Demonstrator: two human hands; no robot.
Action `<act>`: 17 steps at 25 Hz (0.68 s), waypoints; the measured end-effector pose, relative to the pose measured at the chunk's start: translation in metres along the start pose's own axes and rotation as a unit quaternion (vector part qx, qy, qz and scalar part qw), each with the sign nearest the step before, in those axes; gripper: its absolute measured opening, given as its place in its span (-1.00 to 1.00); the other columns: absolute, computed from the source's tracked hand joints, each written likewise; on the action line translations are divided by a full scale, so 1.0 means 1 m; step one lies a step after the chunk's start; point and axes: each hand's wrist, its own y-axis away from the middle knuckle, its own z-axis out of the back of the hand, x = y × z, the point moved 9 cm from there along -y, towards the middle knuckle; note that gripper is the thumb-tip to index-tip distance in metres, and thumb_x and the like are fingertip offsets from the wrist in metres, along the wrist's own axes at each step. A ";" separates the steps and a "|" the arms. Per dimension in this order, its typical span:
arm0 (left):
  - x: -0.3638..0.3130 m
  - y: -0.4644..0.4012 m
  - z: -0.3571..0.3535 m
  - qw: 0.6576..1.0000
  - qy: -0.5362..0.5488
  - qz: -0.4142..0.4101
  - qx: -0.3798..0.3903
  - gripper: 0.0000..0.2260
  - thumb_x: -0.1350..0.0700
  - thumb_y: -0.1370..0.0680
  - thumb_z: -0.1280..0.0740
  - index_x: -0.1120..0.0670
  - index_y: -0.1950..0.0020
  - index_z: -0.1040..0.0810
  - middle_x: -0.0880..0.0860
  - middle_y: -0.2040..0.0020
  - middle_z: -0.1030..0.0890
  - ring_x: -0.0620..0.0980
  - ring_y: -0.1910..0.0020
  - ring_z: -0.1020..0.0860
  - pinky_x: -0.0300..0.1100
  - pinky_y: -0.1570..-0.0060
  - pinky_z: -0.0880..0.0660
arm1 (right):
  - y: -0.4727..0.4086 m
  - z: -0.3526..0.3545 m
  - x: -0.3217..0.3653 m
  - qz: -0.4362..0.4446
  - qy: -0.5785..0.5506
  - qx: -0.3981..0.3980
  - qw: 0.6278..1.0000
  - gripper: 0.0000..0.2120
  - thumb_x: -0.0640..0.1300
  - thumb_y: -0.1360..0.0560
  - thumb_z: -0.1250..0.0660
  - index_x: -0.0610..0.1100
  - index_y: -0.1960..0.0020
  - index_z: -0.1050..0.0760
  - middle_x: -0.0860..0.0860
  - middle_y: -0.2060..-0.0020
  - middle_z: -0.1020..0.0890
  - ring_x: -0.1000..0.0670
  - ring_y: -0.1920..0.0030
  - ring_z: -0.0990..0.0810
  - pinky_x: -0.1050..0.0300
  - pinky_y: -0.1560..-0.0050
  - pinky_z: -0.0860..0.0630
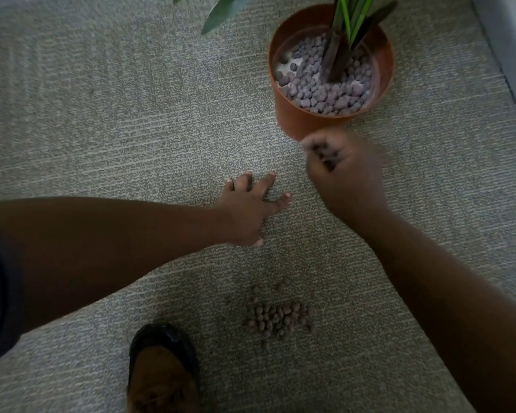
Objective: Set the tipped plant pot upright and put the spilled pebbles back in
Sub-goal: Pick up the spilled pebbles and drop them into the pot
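On the grey carpet, upper right of the head view, the plant pot stands upright: orange-brown, round, its rim complete. Green stems and a dark stalk rise from its middle. Greyish pebbles in the pot cover most of the fill, with pale white patches showing at the left and right edges. 1 broad leaf hangs over the carpet left of the pot.

Right hand sits just below the pot's near wall, fingers curled in a loose fist, blurred. Dark lumps show inside the curl, so it appears to be clutching a few pebbles; the blur prevents a count. Whether it touches the pot wall, I cannot tell.

Left hand is flat, fingers spread and straight, palm down on the carpet, grasping nothing. It lies left of the right hand, apart from it.

Spilled pebbles lie in 1 loose cluster on the carpet, low in the view, between the 2 forearms and well apart from the pot. A few strays sit just above the cluster.

Brown shoe with a dark toe at the bottom edge, left of the cluster. Pale wall base runs along the far right.
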 end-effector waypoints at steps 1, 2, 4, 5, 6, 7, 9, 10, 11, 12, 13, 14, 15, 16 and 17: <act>0.000 0.000 0.001 1.000 0.001 0.002 -0.002 0.00 -0.28 -0.35 -0.51 -0.39 -0.53 0.15 0.01 -0.62 0.28 0.38 -0.54 0.07 0.39 -0.44 -0.11 | 0.013 -0.017 -0.003 -0.011 0.019 0.085 0.996 -0.87 -0.23 -0.50 -0.39 -0.05 0.02 -0.66 0.13 0.22 -0.67 0.15 0.22 -0.64 0.28 0.20 -0.53; -0.001 0.001 0.001 1.000 0.005 0.004 -0.004 -0.02 -0.28 -0.35 -0.52 -0.39 -0.53 0.10 0.00 -0.62 0.28 0.38 -0.54 0.08 0.39 -0.45 -0.10 | 0.032 -0.034 -0.009 -0.024 0.050 0.176 0.983 -0.87 -0.22 -0.50 -0.41 -0.04 0.02 -0.66 0.09 0.20 -0.68 0.12 0.21 -0.63 0.21 0.18 -0.53; -0.001 0.002 0.003 1.000 0.013 0.005 -0.010 -0.01 -0.26 -0.34 -0.54 -0.39 -0.54 0.08 -0.01 -0.62 0.27 0.38 -0.54 0.08 0.39 -0.45 -0.09 | 0.077 -0.060 -0.024 -0.038 0.126 0.325 0.937 -0.84 -0.19 -0.49 -0.42 -0.04 -0.05 -0.65 0.01 0.09 -0.67 0.01 0.09 -0.63 0.16 0.08 -0.50; -0.001 0.003 0.002 1.000 0.013 0.003 -0.009 0.00 -0.25 -0.34 -0.54 -0.38 -0.54 0.11 0.00 -0.62 0.27 0.39 -0.54 0.08 0.40 -0.45 -0.09 | 0.100 -0.070 -0.031 -0.035 0.158 0.375 0.913 -0.80 -0.17 -0.48 -0.43 -0.04 -0.11 -0.62 -0.01 0.01 -0.64 -0.03 0.00 -0.62 0.14 0.00 -0.49; -0.001 0.003 0.002 1.000 0.011 0.001 -0.008 0.02 -0.25 -0.35 -0.54 -0.38 -0.54 0.13 0.01 -0.62 0.27 0.39 -0.54 0.08 0.41 -0.44 -0.09 | 0.122 -0.078 -0.036 -0.033 0.178 0.414 0.892 -0.74 -0.14 -0.49 -0.43 -0.04 -0.18 -0.59 -0.02 -0.07 -0.60 -0.05 -0.09 -0.59 0.10 -0.08 -0.49; 0.000 0.002 0.001 1.000 0.008 -0.001 -0.008 0.03 -0.26 -0.35 -0.54 -0.38 -0.54 0.16 0.02 -0.62 0.28 0.40 -0.54 0.08 0.41 -0.44 -0.09 | 0.141 -0.085 -0.040 -0.034 0.185 0.440 0.878 -0.69 -0.11 -0.50 -0.42 -0.04 -0.24 -0.55 -0.03 -0.14 -0.56 -0.07 -0.15 -0.56 0.07 -0.13 -0.50; 0.000 0.001 0.000 1.000 0.003 0.000 -0.008 0.04 -0.27 -0.34 -0.53 -0.37 -0.54 0.17 0.02 -0.62 0.28 0.40 -0.53 0.08 0.41 -0.44 -0.09 | 0.166 -0.098 -0.043 -0.029 0.190 0.465 0.864 -0.65 -0.11 -0.53 -0.37 -0.04 -0.30 -0.49 -0.06 -0.23 -0.50 -0.12 -0.19 -0.53 0.02 -0.17 -0.49; 0.000 0.001 -0.001 1.000 0.003 0.002 -0.006 0.04 -0.27 -0.34 -0.53 -0.37 -0.54 0.17 0.02 -0.62 0.28 0.40 -0.53 0.08 0.40 -0.44 -0.09 | 0.174 -0.106 -0.044 -0.021 0.200 0.473 0.858 -0.66 -0.13 -0.54 -0.33 -0.04 -0.31 -0.47 -0.07 -0.24 -0.48 -0.15 -0.19 -0.53 0.00 -0.17 -0.50; 0.001 0.000 -0.001 1.000 0.003 0.003 -0.004 0.04 -0.28 -0.34 -0.53 -0.37 -0.54 0.17 0.02 -0.62 0.28 0.40 -0.53 0.08 0.40 -0.44 -0.10 | 0.181 -0.112 -0.045 -0.010 0.216 0.480 0.850 -0.68 -0.16 -0.56 -0.29 -0.03 -0.31 -0.46 -0.09 -0.24 -0.46 -0.18 -0.19 -0.52 -0.03 -0.16 -0.51; 0.000 0.000 -0.002 1.000 0.004 0.002 -0.004 0.03 -0.28 -0.34 -0.53 -0.37 -0.54 0.17 0.02 -0.62 0.28 0.40 -0.53 0.08 0.40 -0.44 -0.10 | 0.185 -0.118 -0.046 0.006 0.235 0.483 0.843 -0.70 -0.19 -0.57 -0.26 -0.03 -0.29 -0.46 -0.09 -0.22 -0.46 -0.20 -0.17 -0.53 -0.05 -0.15 -0.52; 0.000 0.001 -0.002 1.000 0.005 0.001 -0.003 0.03 -0.28 -0.34 -0.53 -0.38 -0.54 0.17 0.02 -0.62 0.28 0.40 -0.53 0.09 0.40 -0.44 -0.10 | 0.187 -0.122 -0.046 0.020 0.250 0.485 0.838 -0.71 -0.22 -0.57 -0.23 -0.04 -0.26 -0.48 -0.10 -0.20 -0.46 -0.21 -0.15 -0.54 -0.05 -0.12 -0.53; 0.000 0.001 -0.001 1.000 0.007 0.001 -0.002 0.03 -0.27 -0.35 -0.53 -0.38 -0.54 0.17 0.01 -0.62 0.29 0.39 -0.54 0.09 0.40 -0.44 -0.09 | 0.188 -0.124 -0.046 0.027 0.256 0.486 0.835 -0.73 -0.23 -0.57 -0.22 -0.05 -0.23 -0.51 -0.11 -0.17 -0.47 -0.21 -0.12 -0.55 -0.04 -0.09 -0.53; 0.000 0.002 -0.001 1.000 0.010 0.001 0.000 0.03 -0.27 -0.35 -0.53 -0.38 -0.54 0.17 0.00 -0.61 0.29 0.39 -0.54 0.10 0.40 -0.44 -0.09 | 0.187 -0.125 -0.047 0.029 0.255 0.488 0.834 -0.74 -0.23 -0.57 -0.22 -0.06 -0.20 -0.54 -0.11 -0.14 -0.49 -0.21 -0.10 -0.57 -0.02 -0.05 -0.51; 0.000 0.002 0.000 1.000 0.013 0.000 0.002 0.03 -0.26 -0.35 -0.53 -0.38 -0.54 0.16 0.00 -0.61 0.29 0.39 -0.54 0.10 0.40 -0.44 -0.08 | 0.186 -0.125 -0.047 0.029 0.249 0.492 0.834 -0.76 -0.22 -0.57 -0.23 -0.06 -0.18 -0.56 -0.11 -0.11 -0.51 -0.21 -0.09 -0.59 -0.01 -0.02 -0.50; -0.001 0.002 0.001 1.000 0.015 0.000 0.004 0.02 -0.25 -0.36 -0.53 -0.38 -0.54 0.16 -0.01 -0.61 0.29 0.38 -0.54 0.11 0.40 -0.45 -0.08 | 0.184 -0.123 -0.045 0.026 0.245 0.500 0.830 -0.78 -0.20 -0.56 -0.25 -0.07 -0.16 -0.58 -0.11 -0.10 -0.53 -0.20 -0.09 -0.60 0.01 0.00 -0.49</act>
